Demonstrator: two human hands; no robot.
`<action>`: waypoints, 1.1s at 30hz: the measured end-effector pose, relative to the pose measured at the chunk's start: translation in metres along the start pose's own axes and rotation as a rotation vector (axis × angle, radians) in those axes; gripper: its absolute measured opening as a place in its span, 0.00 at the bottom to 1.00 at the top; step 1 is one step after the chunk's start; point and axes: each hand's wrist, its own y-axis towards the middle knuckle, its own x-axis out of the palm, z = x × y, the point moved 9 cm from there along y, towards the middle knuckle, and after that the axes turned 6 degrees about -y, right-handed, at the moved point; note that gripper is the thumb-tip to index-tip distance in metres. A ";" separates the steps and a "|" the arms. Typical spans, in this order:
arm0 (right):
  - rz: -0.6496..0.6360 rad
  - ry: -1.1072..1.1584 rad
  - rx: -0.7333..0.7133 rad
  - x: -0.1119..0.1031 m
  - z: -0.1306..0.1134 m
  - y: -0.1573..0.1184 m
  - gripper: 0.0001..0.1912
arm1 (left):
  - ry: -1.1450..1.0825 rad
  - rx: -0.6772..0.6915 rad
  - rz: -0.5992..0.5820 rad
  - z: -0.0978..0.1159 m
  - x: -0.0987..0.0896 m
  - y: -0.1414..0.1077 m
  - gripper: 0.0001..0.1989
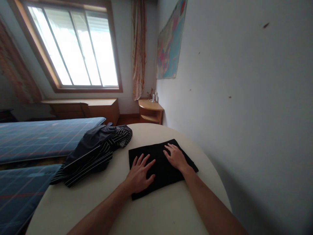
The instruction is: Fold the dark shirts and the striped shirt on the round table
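Note:
A black folded cloth, seemingly a garment, lies flat as a rough rectangle on the round cream table. On its left part rests my left hand, palm down with the fingers spread. My right hand lies on the upper right part, fingers stretched out and a little apart. Neither hand grips anything. Left of the black cloth, a crumpled dark garment with white stripes sits at the table's edge. What kind of garment the folded one is, I cannot tell.
Beds or mattresses with blue plaid covers stand close to the table's left side. A white wall runs along the right. Behind the table are a small wooden corner shelf and a low wooden desk under the window.

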 end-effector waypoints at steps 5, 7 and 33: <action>0.052 -0.116 0.310 -0.020 0.055 -0.010 0.29 | -0.019 0.031 0.007 0.002 -0.001 -0.002 0.33; 0.039 -0.144 0.378 -0.025 0.072 -0.015 0.27 | -0.031 0.085 0.004 0.008 -0.004 -0.003 0.31; 0.044 0.238 0.006 -0.077 0.037 0.000 0.20 | -0.209 0.344 -0.173 0.065 -0.006 -0.023 0.26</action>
